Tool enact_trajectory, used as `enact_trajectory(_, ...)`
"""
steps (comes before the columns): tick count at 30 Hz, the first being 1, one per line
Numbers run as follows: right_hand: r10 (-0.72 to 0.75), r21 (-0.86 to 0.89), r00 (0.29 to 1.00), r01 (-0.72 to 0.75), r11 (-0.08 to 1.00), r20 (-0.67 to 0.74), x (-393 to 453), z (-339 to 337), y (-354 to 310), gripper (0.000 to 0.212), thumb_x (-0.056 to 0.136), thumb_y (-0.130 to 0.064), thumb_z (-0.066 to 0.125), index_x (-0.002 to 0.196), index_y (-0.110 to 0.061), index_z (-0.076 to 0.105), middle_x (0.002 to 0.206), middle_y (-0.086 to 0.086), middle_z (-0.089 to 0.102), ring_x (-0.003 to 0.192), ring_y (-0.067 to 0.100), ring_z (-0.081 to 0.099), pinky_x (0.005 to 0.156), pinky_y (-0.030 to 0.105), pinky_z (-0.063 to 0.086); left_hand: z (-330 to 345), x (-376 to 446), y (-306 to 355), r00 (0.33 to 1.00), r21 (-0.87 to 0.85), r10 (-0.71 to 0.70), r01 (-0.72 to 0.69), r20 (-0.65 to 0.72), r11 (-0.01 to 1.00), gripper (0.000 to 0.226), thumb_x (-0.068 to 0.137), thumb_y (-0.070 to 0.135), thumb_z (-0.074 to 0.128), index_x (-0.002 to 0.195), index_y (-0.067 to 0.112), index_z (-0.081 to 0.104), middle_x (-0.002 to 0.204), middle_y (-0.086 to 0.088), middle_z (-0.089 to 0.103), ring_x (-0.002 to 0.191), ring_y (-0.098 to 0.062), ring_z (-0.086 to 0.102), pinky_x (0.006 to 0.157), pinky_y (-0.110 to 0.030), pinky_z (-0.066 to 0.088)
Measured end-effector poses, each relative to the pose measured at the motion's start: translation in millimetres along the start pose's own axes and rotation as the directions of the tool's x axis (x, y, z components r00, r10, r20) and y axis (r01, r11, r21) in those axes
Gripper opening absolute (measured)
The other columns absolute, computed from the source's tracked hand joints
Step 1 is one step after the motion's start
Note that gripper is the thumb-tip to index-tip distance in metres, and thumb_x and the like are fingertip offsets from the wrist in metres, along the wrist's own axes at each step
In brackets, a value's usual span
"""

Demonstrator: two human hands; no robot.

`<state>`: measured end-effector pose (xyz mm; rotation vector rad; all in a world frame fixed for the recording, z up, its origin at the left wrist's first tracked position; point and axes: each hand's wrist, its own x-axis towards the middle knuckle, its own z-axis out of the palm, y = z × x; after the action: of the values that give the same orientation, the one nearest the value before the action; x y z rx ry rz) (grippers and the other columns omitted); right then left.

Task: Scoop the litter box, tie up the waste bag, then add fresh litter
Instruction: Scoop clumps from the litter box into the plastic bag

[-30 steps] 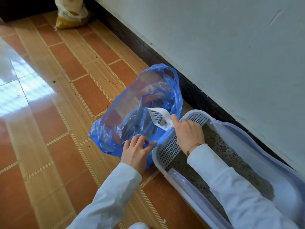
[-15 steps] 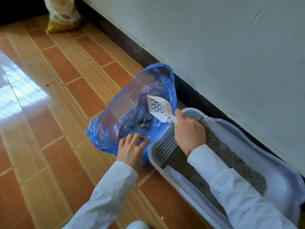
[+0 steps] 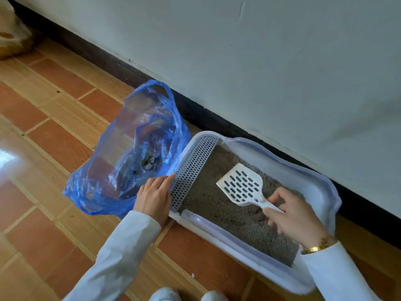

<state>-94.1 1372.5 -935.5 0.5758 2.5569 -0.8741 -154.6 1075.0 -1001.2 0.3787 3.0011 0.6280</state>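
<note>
A floor (image 3: 54, 148) of glossy orange-brown tiles meets a pale wall (image 3: 282, 61) along a dark skirting board (image 3: 217, 120). At the far left edge, against that board, a pale sack with yellow contents (image 3: 10, 33) is blurred and partly out of view.

Left of the left hand's grip lies a translucent blue waste bag (image 3: 104, 170), its mouth open upward, with a few dark-and-grey clumps (image 3: 149, 164) settled at its bottom. The left hand (image 3: 155, 196) rests on the bag's near edge; its fingers look nearly straight, with the fingertips (image 3: 171, 178) touching the grated end of the litter box (image 3: 314, 183), and whether they pinch the plastic I cannot tell.

Just right of that hand the white slotted step (image 3: 193, 170) spans the box's left end, and grey litter (image 3: 217, 203) fills the tray beyond it. Above the litter, ahead and left of the right hand's grip, the white slotted scoop (image 3: 240, 185) hovers with its blade tilted and nothing visible on it. The right hand (image 3: 297, 220) pinches the scoop's handle between thumb and fingers; a gold bracelet (image 3: 319, 246) sits at the wrist, above a white sleeve (image 3: 338, 276).
</note>
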Motion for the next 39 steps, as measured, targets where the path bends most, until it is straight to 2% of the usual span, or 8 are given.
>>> enact_trajectory(3, 0.166, -0.048, 0.985, -0.165, 0.985, 0.034, -8, -8, 31, 0.014, 0.084, -0.023, 0.064, 0.078, -0.022, 0.051, 0.06, -0.002, 0.068, 0.05, 0.01, 0.061, 0.061, 0.036, 0.057, 4, 2, 4, 0.998, 0.022, 0.057, -0.057, -0.001, 0.998, 0.042, 0.083, 0.0, 0.06, 0.122, 0.013, 0.06, 0.115, -0.01, 0.066, 0.101, -0.037, 0.058, 0.077, -0.049, 0.048)
enact_trajectory(7, 0.245, -0.102, 0.968, -0.239, 0.966, 0.051, -9, -5, 48, 0.013, 0.083, -0.023, 0.059, 0.079, -0.019, 0.047, 0.069, 0.005, 0.068, 0.056, 0.021, 0.061, 0.062, 0.035, 0.055, 11, 5, 6, 0.993, 0.013, 0.118, -0.118, 0.0, 0.993, 0.041, 0.079, -0.007, 0.061, 0.115, 0.011, 0.065, 0.114, -0.01, 0.066, 0.098, -0.037, 0.059, 0.071, -0.049, 0.05)
enact_trajectory(14, 0.201, -0.041, 0.978, -0.199, 0.979, 0.059, 6, 7, 34, 0.009, 0.082, -0.02, 0.058, 0.078, -0.02, 0.05, 0.059, 0.001, 0.068, 0.042, 0.014, 0.059, 0.053, 0.03, 0.054, 16, 6, 3, 0.985, 0.006, 0.168, -0.168, -0.027, 0.986, 0.04, 0.077, -0.01, 0.062, 0.112, 0.009, 0.067, 0.112, -0.012, 0.066, 0.093, -0.04, 0.059, 0.071, -0.052, 0.052)
enact_trajectory(25, 0.082, 0.025, 0.996, -0.083, 0.996, 0.044, 61, 44, -17, 0.008, 0.084, -0.02, 0.055, 0.08, -0.019, 0.048, 0.081, 0.008, 0.068, 0.076, 0.031, 0.066, 0.073, 0.044, 0.057, 17, 5, 1, 0.972, -0.026, 0.212, -0.216, -0.1, 0.976, 0.039, 0.075, -0.013, 0.062, 0.109, 0.005, 0.068, 0.11, -0.012, 0.068, 0.087, -0.036, 0.062, 0.075, -0.047, 0.055)
enact_trajectory(28, 0.073, 0.126, 0.996, -0.078, 0.989, 0.047, 70, 58, -19, 0.008, 0.084, -0.019, 0.056, 0.087, -0.015, 0.05, 0.075, 0.008, 0.069, 0.063, 0.027, 0.064, 0.062, 0.037, 0.056, 17, 5, -2, 0.969, -0.018, 0.217, -0.22, -0.115, 0.975, 0.04, 0.075, -0.011, 0.063, 0.11, 0.008, 0.068, 0.11, -0.009, 0.068, 0.088, -0.033, 0.062, 0.077, -0.042, 0.055)
enact_trajectory(31, 0.07, 0.266, 0.996, -0.08, 0.961, 0.047, 72, 63, -10, 0.008, 0.083, -0.017, 0.059, 0.084, -0.016, 0.051, 0.062, 0.001, 0.068, 0.042, 0.013, 0.055, 0.046, 0.027, 0.045, 16, 4, -3, 0.969, -0.001, 0.222, -0.223, -0.111, 0.975, 0.041, 0.074, -0.01, 0.065, 0.11, 0.009, 0.068, 0.11, -0.007, 0.068, 0.088, -0.031, 0.063, 0.076, -0.039, 0.055)
enact_trajectory(35, 0.057, 0.351, 0.998, -0.052, 0.935, -0.003, 58, 56, 10, 0.012, 0.083, -0.015, 0.062, 0.078, -0.018, 0.051, 0.057, 0.001, 0.068, 0.038, 0.012, 0.052, 0.041, 0.021, 0.04, 17, 4, -3, 0.973, 0.003, 0.21, -0.211, -0.098, 0.978, 0.039, 0.075, -0.007, 0.065, 0.11, 0.01, 0.068, 0.111, -0.007, 0.068, 0.089, -0.031, 0.063, 0.077, -0.041, 0.055)
enact_trajectory(39, 0.033, 0.438, 0.999, -0.025, 0.899, -0.011, 38, 44, 21, 0.009, 0.085, -0.011, 0.062, 0.083, -0.014, 0.054, 0.06, 0.004, 0.069, 0.041, 0.014, 0.052, 0.043, 0.024, 0.044, 15, 3, -2, 0.974, -0.006, 0.205, -0.206, -0.099, 0.978, 0.038, 0.074, -0.008, 0.065, 0.109, 0.009, 0.069, 0.11, -0.008, 0.068, 0.089, -0.031, 0.063, 0.078, -0.041, 0.055)
